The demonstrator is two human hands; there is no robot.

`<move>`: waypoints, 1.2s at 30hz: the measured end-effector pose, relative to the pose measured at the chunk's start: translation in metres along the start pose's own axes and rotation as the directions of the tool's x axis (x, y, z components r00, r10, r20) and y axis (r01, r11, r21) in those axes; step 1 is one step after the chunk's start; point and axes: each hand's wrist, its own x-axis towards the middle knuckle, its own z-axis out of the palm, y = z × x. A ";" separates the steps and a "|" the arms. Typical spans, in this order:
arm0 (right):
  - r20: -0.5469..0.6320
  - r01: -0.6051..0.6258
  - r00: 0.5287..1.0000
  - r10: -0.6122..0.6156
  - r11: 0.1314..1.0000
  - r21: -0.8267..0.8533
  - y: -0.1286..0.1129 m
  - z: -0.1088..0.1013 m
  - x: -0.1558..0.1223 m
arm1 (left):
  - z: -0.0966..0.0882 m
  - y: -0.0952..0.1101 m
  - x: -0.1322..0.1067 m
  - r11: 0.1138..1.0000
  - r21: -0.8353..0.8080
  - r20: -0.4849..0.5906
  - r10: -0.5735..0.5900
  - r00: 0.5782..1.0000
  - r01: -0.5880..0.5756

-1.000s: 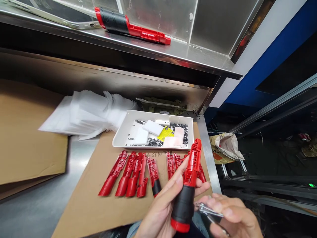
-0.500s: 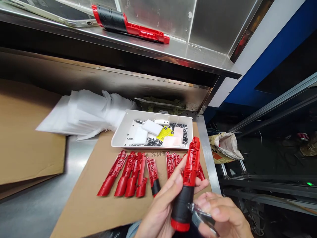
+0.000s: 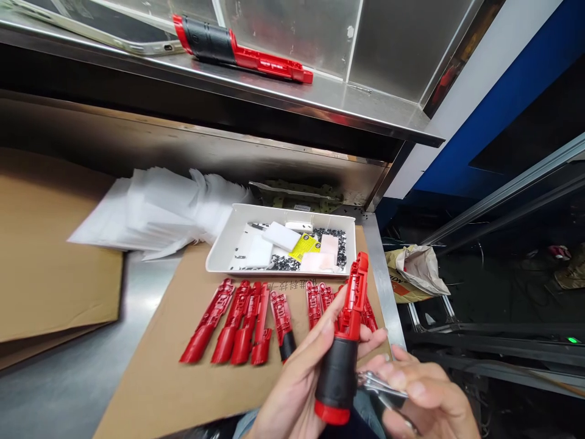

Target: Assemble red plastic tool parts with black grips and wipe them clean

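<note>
One casing (image 3: pixel 340 360) in left hand (image 3: pixel 299 378), one tool (image 3: pixel 378 384) in right hand (image 3: pixel 432 387)

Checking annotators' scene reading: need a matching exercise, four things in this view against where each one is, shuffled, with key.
Things
1. Phone
2. Held red-and-black piece
3. Yellow card
4. Metal tool

Places
A. In the right hand
B. Inside the white tray
C. In the left hand
D. On the metal shelf

Pairs: 1-D, 2-C, 3-B, 4-A
</note>
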 end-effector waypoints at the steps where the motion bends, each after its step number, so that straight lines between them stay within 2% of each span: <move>1: 0.056 0.013 0.998 -0.013 1.000 0.001 0.002 0.000 0.000 | -0.001 0.000 0.000 1.000 0.002 0.004 -0.005 1.000 0.005; 3: 0.135 0.029 0.990 -0.031 0.999 0.024 0.004 0.002 0.000 | -0.003 0.000 0.000 1.000 -0.003 -0.004 -0.024 1.000 0.024; 4: 0.138 0.032 0.990 -0.036 0.999 0.032 0.005 0.003 0.000 | -0.004 0.000 0.000 1.000 -0.010 -0.018 -0.030 0.999 0.030; 9: 0.042 0.021 0.999 -0.021 1.000 0.011 0.003 0.015 -0.006 | -0.002 -0.005 0.001 0.999 -0.026 -0.047 -0.025 0.999 0.024; 11: -0.048 -0.018 0.999 0.020 0.999 0.048 0.003 0.018 -0.011 | -0.001 0.000 0.002 1.000 -0.001 -0.061 -0.006 0.998 0.006; 13: -0.208 -0.087 0.973 0.100 0.994 0.073 0.008 0.020 -0.014 | -0.002 0.014 0.003 0.995 0.062 -0.137 0.085 0.987 -0.077; 14: -0.268 -0.153 0.949 0.164 0.986 0.061 0.013 0.020 -0.015 | -0.004 0.025 0.002 0.983 0.108 -0.207 0.171 0.963 -0.151; 15: -0.273 -0.240 0.932 0.240 0.970 0.034 0.019 0.021 -0.016 | -0.007 0.036 0.000 0.959 0.158 -0.294 0.272 0.916 -0.235; 16: -0.226 -0.340 0.918 0.327 0.940 -0.020 0.028 0.024 -0.016 | -0.012 0.049 -0.002 0.930 0.200 -0.385 0.365 0.847 -0.310; 18: -0.035 -0.496 0.864 0.502 0.837 -0.231 0.048 0.036 -0.015 | -0.024 0.071 -0.010 0.866 0.247 -0.534 0.496 0.684 -0.435; 19: 0.067 -0.508 0.825 0.561 0.787 -0.350 0.060 0.047 -0.016 | -0.030 0.080 -0.015 0.841 0.259 -0.579 0.529 0.620 -0.475; 20: 0.149 -0.484 0.787 0.599 0.748 -0.453 0.072 0.060 -0.017 | -0.037 0.086 -0.019 0.823 0.269 -0.607 0.549 0.575 -0.501; 22: 0.269 -0.391 0.736 0.621 0.715 -0.580 0.095 0.091 -0.022 | -0.051 0.091 -0.028 0.809 0.289 -0.634 0.562 0.530 -0.512; 26: 0.420 -0.250 0.686 0.594 0.734 -0.632 0.133 0.154 -0.034 | -0.072 0.080 -0.034 0.851 0.279 -0.697 0.498 0.516 -0.445; 29: 0.483 -0.174 0.663 0.571 0.746 -0.643 0.146 0.177 -0.035 | -0.078 0.074 -0.035 0.878 0.256 -0.733 0.449 0.511 -0.405; 32: 0.465 -0.161 0.681 0.566 0.735 -0.659 0.144 0.168 -0.030 | -0.078 0.076 -0.037 0.890 0.246 -0.753 0.425 0.503 -0.385; 34: 0.385 -0.208 0.706 0.595 0.694 -0.690 0.139 0.144 -0.032 | -0.078 0.079 -0.038 0.893 0.224 -0.764 0.410 0.499 -0.390; 36: 0.265 -0.296 0.713 0.649 0.621 -0.725 0.135 0.110 -0.043 | -0.083 0.082 -0.039 0.905 0.178 -0.795 0.364 0.485 -0.387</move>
